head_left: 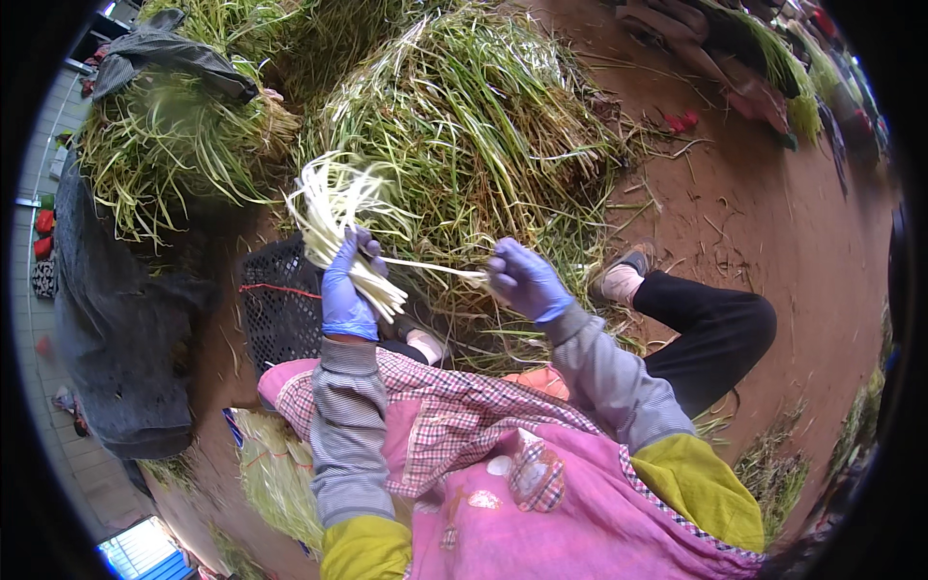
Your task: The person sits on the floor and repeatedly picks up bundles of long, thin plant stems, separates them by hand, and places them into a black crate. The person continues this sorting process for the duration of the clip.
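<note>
My left hand, in a thin blue-violet glove, grips a bunch of pale whitish plant stalks. Their thin ends fan out above the fist, and the thicker ends stick out below it. My right hand, gloved alike, has its fingers curled at the end of a single pale stalk that stretches across from the left hand. Beyond both hands rises a large heap of long green and straw-coloured stalks. A black perforated plastic crate stands below and left of the left hand, a red string across its side.
Dark cloth hangs at the left, near another green heap partly covered by a grey cloth. Tied pale bundles lie by my left side. Scattered stalks litter the brown floor. A bent leg in black trousers is at right.
</note>
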The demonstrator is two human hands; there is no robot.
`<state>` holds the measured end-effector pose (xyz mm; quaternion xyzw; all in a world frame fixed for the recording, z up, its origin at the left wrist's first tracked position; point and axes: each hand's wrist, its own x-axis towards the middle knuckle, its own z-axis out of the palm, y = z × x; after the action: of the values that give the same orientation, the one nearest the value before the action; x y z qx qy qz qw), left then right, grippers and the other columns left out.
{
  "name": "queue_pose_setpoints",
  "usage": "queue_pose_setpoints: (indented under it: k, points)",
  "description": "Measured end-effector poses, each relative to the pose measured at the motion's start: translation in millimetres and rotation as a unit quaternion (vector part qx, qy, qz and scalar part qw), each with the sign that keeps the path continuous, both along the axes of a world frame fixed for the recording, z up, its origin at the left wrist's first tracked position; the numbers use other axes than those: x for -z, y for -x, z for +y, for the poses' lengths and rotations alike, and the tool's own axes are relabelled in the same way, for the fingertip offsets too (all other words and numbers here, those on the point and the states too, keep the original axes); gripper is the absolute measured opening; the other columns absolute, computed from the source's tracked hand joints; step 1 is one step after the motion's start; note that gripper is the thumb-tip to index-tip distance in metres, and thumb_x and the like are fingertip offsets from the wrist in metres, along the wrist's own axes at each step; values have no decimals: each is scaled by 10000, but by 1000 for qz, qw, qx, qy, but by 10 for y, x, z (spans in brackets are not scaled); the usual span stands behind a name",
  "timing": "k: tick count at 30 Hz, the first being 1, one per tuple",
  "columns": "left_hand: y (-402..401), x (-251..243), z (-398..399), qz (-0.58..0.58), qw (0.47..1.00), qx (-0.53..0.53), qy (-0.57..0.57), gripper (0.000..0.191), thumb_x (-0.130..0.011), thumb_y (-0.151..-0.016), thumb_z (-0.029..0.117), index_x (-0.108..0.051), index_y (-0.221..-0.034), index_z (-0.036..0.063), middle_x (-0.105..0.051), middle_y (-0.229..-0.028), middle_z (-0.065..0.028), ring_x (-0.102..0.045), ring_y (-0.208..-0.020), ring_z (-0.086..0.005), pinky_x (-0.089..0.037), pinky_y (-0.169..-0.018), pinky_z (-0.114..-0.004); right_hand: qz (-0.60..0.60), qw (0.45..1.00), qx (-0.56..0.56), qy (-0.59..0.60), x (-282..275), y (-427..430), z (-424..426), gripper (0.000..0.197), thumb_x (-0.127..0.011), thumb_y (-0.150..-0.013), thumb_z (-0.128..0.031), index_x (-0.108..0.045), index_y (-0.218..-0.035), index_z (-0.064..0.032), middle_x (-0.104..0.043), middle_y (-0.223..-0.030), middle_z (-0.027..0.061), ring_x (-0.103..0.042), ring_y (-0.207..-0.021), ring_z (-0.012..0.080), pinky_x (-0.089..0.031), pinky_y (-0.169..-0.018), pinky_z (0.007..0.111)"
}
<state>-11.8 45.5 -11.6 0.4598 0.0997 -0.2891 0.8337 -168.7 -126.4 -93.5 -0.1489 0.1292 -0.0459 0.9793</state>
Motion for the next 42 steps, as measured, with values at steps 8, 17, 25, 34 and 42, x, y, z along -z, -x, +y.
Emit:
queue_pose_setpoints:
  k: [8,17,25,34,42]
  points:
    - [-68,-50,45,15,999,-44,21,200,-582,-864,165,-540,-1023,50,-598,-831,-30,-557,-683,-94,-481,-524,-194,276,642,-312,644,594,762,-783,106,-581,-813,-139,-605,-877,-58,-625,-783,76,-602,-676,192,-482,-595,297]
    - [1,-20,-310,-8,1000,-20,17,248,-593,-853,151,-527,-1079,72,-608,-942,-31,-599,-813,-120,-503,-566,-193,25,685,-236,689,-163,-15,163,338,-485,-888,-336,-556,-1067,-58,-642,-858,133,-623,-786,289,-472,-713,389]
    - [279,87,-505,-84,940,192,-270,269,-597,-833,94,-539,-1052,-51,-628,-935,-121,-619,-812,-173,-489,-738,-243,18,818,-186,544,-5,-327,-126,251,-609,-830,-223,-619,-960,-8,-602,-740,51,-543,-700,115,-447,-661,255]
    - [74,-62,-646,-35,994,-23,-104,308,-559,-882,224,-480,-1081,3,-389,-582,12,-397,-474,-84,-519,-602,-304,447,506,-81,733,1311,-1101,-1247,242,-644,-753,-295,-635,-876,-86,-590,-906,106,-577,-824,288,-456,-738,360]
    - [165,181,-561,95,982,30,-161,208,-658,-802,132,-521,-949,78,-545,-783,-3,-545,-657,-98,-451,-486,-196,220,838,52,496,369,-801,-653,94,-642,-805,-116,-618,-846,-34,-591,-758,8,-529,-666,87,-443,-599,223]
